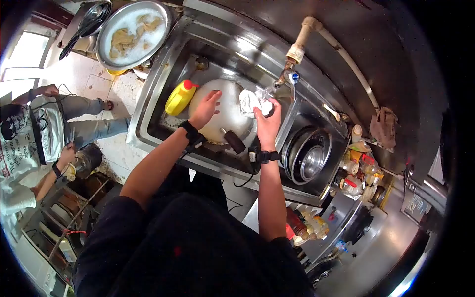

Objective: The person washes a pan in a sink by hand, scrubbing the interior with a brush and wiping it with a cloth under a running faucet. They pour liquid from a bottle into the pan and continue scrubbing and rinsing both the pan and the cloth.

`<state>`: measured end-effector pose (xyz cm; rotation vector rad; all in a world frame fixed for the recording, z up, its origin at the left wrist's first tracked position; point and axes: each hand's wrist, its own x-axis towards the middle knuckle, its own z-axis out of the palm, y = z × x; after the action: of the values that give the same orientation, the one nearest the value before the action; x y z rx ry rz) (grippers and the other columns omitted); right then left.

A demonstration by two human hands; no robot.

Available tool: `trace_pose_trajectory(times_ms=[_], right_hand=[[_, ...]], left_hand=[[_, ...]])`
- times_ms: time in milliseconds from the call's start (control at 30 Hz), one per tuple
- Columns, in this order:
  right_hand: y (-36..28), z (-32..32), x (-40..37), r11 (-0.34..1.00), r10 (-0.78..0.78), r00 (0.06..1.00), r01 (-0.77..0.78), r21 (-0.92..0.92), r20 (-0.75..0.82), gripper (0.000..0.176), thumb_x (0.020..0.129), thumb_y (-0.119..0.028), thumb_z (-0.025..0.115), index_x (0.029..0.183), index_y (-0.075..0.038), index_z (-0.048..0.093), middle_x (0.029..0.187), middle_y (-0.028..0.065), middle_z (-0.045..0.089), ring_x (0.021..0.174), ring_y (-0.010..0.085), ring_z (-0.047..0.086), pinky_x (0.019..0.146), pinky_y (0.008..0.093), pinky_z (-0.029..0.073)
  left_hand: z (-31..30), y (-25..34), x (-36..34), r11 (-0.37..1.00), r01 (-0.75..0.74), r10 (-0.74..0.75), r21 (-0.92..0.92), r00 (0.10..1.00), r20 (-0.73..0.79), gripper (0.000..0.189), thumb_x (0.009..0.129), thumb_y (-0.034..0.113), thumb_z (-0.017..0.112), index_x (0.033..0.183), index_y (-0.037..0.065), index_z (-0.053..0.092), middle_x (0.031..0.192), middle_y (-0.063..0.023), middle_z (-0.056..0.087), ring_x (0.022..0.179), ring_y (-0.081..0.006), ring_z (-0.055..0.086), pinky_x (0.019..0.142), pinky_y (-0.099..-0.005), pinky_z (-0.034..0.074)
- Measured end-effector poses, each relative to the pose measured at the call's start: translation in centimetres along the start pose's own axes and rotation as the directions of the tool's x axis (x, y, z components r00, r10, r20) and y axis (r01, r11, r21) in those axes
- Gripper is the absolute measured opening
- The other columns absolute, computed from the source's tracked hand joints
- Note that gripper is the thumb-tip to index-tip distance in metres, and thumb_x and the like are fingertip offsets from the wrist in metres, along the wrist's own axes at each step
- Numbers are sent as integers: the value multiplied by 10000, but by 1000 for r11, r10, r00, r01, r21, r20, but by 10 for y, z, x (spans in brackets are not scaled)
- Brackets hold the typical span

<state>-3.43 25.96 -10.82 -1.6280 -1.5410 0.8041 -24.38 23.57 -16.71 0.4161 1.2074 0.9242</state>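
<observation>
My right hand (268, 121) pinches a crumpled white cloth (249, 102) below the tap (286, 78), over the right side of a large round pan. That pan (217, 94) lies in the sink, its surface whitish and its dark handle (233, 141) pointing toward me. Above the pan's left part, my left hand (207, 109) is held with fingers stretched out and nothing in it. A yellow bottle (178, 100) with a red cap leans at the pan's left. Water seems to run from the tap close to the cloth.
Stacked metal pans (312, 163) fill the right basin. A basin of foamy water (116, 59) with cloth-like lumps stands at upper left, beside a ladle (81, 32). Another person (37, 128) is at the left. Jars and bottles (352, 184) crowd the right side.
</observation>
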Motion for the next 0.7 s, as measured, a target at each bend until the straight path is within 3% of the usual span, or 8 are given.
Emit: trace_pose_trajectory(times_ms=[100,167,233,367,467,533,700], right_hand=[[-12,11,1,996,1,997,-9,-90,-83,532,752,-131,744,1221,-35,512,1108,165,603,1034,288,579,931,373,426],[-15,15,0,996,83,995,-84,-31,-46,546,747,-129,745,1228,-30,504,1107,177,602,1035,305,579,930,380,426],[-11,21,1,999,-1,997,-3,-47,-82,548,754,-128,745,1234,-28,500,1118,177,600,1044,315,578,930,379,425],[-8,29,2,996,66,995,-70,-57,-69,603,744,-129,772,1261,-33,477,1156,164,592,1083,271,567,961,363,421],[-3,33,6,991,46,994,-59,-123,-103,609,741,-123,775,1264,-37,475,1157,169,592,1080,282,570,958,367,422],[-1,34,8,994,64,995,-71,-86,-72,645,757,-144,764,1300,-15,441,1179,212,575,1113,345,547,970,402,405],[10,40,11,990,50,996,-59,-131,-71,667,750,-158,770,1301,8,433,1196,235,572,1126,361,548,978,411,405]], left_hand=[[-8,-5,1,1000,-10,10,29,1000,-22,501,988,423,466,1354,80,456,1377,-110,466,1255,-290,465,989,-418,433],[-11,-9,-2,999,-4,5,49,1000,-18,468,994,402,464,1322,69,490,1348,-101,498,1237,-272,479,980,-412,438],[-12,-10,-2,996,-38,40,80,999,-17,403,1006,350,458,1272,59,538,1293,-84,548,1199,-242,506,955,-392,454],[-8,-3,-8,992,-92,95,84,995,-30,363,1013,305,451,1245,49,563,1253,-82,582,1173,-228,530,934,-368,470],[-3,2,-13,989,-114,118,98,992,-37,337,1017,269,446,1222,37,579,1218,-75,608,1139,-209,556,918,-346,481],[-1,5,-18,989,-124,126,79,992,-18,322,1015,242,452,1208,23,586,1207,-65,616,1115,-193,572,914,-335,484],[-1,-4,-15,990,-120,120,77,993,8,303,1009,216,463,1193,10,589,1189,-51,625,1086,-172,587,894,-318,486]])
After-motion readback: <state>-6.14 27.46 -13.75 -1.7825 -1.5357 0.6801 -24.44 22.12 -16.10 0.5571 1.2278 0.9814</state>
